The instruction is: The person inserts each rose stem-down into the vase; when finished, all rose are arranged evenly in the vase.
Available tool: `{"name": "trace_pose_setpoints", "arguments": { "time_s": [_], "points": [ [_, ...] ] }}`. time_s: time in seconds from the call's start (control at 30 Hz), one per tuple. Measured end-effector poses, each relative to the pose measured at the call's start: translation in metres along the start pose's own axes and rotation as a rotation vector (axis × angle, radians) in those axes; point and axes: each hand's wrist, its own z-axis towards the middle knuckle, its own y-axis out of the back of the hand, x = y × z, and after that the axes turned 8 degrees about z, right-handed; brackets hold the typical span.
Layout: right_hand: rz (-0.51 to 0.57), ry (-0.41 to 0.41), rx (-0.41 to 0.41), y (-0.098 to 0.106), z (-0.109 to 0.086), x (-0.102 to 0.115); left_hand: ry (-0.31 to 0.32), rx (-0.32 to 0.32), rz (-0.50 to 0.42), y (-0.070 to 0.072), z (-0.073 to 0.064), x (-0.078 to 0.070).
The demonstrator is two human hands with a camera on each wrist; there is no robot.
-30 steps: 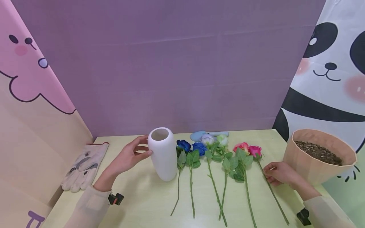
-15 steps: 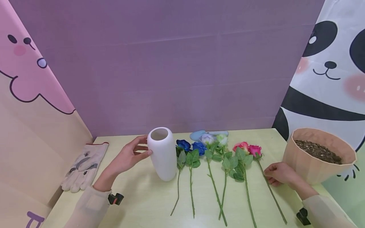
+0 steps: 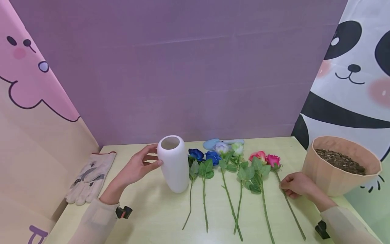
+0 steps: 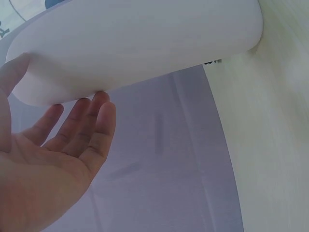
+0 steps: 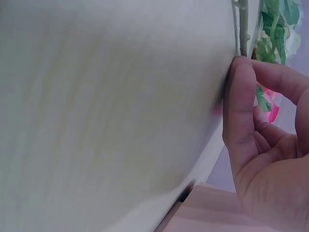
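Note:
A white vase (image 3: pixel 173 166) stands upright near the table's middle. My left hand (image 3: pixel 138 166) holds its upper part from the left, thumb at the front and fingers behind. In the left wrist view, the thumb and fingertips touch the vase wall (image 4: pixel 145 43). At the right, my right hand (image 3: pixel 297 184) pinches the stem of a dark pink rose (image 3: pixel 272 161), which lies on the table. The right wrist view has this stem (image 5: pixel 244 29) between thumb and forefinger. Left of it lie a coral-pink rose (image 3: pixel 258 156), pale roses (image 3: pixel 221 149) and blue roses (image 3: pixel 196 155).
A peach pot (image 3: pixel 326 176) with dark soil stands right of my right hand. Work gloves (image 3: pixel 91 178) lie at the table's left edge. A light-blue tool (image 3: pixel 211 144) lies behind the pale roses. A purple backdrop (image 3: pixel 195 74) rises behind the table.
My right hand shifts very slightly left, and the lower end of the dark pink rose's stem swings a little left. My left hand and the vase stay in place.

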Motion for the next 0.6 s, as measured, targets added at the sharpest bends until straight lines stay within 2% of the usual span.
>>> {"name": "trace_pose_setpoints", "arguments": {
  "time_s": [0.6],
  "points": [
    [0.002,0.014,0.014,0.0031,0.001,0.0067,-0.007,-0.016,0.005,-0.0026,-0.0006,0.0004]
  ]
}}
